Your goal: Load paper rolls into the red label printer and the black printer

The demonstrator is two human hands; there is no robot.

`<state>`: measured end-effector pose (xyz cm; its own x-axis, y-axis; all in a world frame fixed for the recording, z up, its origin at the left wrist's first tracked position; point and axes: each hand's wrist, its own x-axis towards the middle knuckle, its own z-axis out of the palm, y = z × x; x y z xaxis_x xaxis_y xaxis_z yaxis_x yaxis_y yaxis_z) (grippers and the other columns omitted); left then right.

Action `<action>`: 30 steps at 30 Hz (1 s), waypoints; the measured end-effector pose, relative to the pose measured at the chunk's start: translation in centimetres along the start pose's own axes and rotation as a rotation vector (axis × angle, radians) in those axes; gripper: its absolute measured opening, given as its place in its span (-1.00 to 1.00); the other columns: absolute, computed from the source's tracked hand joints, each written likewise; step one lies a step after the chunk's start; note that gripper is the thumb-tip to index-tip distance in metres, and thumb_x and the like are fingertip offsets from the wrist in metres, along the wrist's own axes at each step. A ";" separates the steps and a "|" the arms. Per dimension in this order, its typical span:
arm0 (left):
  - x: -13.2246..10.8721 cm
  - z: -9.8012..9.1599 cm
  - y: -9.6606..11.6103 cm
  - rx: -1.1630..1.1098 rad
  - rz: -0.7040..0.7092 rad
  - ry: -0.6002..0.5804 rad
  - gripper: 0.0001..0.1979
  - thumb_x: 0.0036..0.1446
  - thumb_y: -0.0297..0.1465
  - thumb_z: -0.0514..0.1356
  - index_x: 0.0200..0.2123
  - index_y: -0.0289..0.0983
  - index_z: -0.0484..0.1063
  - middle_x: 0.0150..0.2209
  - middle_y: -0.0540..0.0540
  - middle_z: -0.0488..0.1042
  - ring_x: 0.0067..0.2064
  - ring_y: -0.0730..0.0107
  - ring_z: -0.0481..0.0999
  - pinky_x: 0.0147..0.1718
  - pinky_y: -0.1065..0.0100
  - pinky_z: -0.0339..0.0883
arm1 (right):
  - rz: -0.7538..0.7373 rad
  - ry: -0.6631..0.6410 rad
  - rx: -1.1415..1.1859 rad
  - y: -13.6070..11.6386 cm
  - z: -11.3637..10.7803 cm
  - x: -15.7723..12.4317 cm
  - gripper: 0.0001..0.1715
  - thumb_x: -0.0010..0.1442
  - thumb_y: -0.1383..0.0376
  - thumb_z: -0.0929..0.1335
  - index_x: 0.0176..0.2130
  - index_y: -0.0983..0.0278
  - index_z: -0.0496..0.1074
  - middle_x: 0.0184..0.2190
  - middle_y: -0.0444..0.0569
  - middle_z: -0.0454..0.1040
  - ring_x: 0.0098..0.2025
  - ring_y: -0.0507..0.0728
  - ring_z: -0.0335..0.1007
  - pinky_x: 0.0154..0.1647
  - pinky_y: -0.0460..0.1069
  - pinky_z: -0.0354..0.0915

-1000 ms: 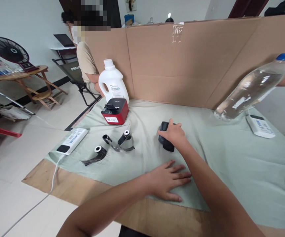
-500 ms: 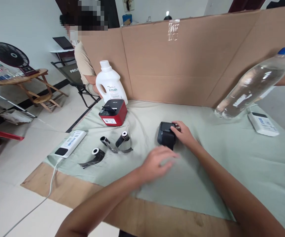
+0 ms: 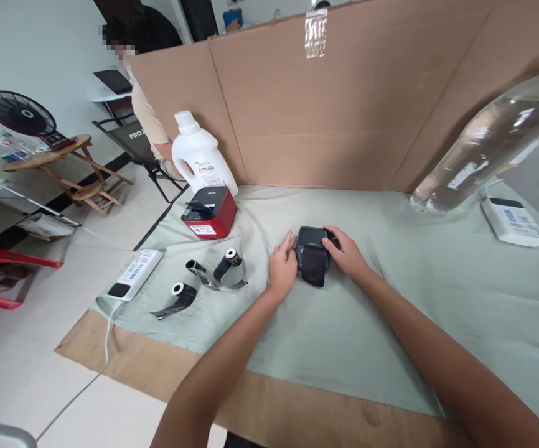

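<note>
A small black device (image 3: 313, 256) sits on the pale green cloth (image 3: 391, 311) in the middle of the table. My left hand (image 3: 282, 266) grips its left side and my right hand (image 3: 345, 252) grips its right side, fingers curled against it. Left of it lie two black ribbon rolls (image 3: 216, 272) with white cores, joined by a loose strip, and a third roll (image 3: 179, 295) nearer the table's edge.
A red and black label printer (image 3: 208, 213) stands at the back left beside a white detergent bottle (image 3: 200, 155). A white power strip (image 3: 134, 272) lies at the left edge. A clear water bottle (image 3: 484, 152) leans at the right, near a white device (image 3: 512, 221). A cardboard wall (image 3: 325, 106) closes the back. A person sits behind it.
My left hand lifted off the cloth near the front edge and moved forward onto the black device's left side. My right hand shifted from its top to its right side.
</note>
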<state>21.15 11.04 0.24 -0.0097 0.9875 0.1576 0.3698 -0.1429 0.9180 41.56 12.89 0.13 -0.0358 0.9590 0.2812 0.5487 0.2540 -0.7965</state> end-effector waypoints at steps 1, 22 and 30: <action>-0.2 -0.2 0.0 0.048 -0.001 -0.026 -0.43 0.29 -0.55 -0.01 0.32 -0.26 0.37 0.20 -0.16 0.52 0.23 0.27 0.49 0.31 0.22 0.28 | -0.003 -0.002 -0.005 0.0 0.0 0.0 -0.42 0.32 -0.01 0.26 0.19 0.21 0.40 0.13 0.15 0.51 0.14 0.32 0.45 0.21 0.28 0.33; 0.7 -2.8 1.1 0.758 0.209 -0.318 -0.33 0.21 -0.61 -0.06 0.34 -0.08 0.33 0.36 0.01 0.34 0.41 0.25 0.25 0.42 -0.07 -0.16 | 0.021 -0.081 -0.171 -0.8 -0.7 -0.2 -0.24 0.38 -0.08 0.21 0.40 0.20 0.27 0.20 0.13 0.49 0.19 0.37 0.41 0.24 0.29 0.29; 0.7 -2.8 0.9 0.749 0.227 -0.304 -0.31 0.20 -0.63 -0.05 0.33 -0.04 0.34 0.35 0.02 0.36 0.40 0.25 0.26 0.44 -0.05 -0.22 | 0.051 -0.050 -0.131 -0.9 -0.4 -0.3 -0.24 0.37 -0.06 0.22 0.39 0.23 0.29 0.21 0.11 0.49 0.19 0.35 0.41 0.25 0.27 0.28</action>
<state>18.82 11.40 2.19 0.3506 0.9305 0.1057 0.8530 -0.3639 0.3742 41.38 12.29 0.95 -0.0448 0.9761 0.2127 0.6551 0.1895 -0.7314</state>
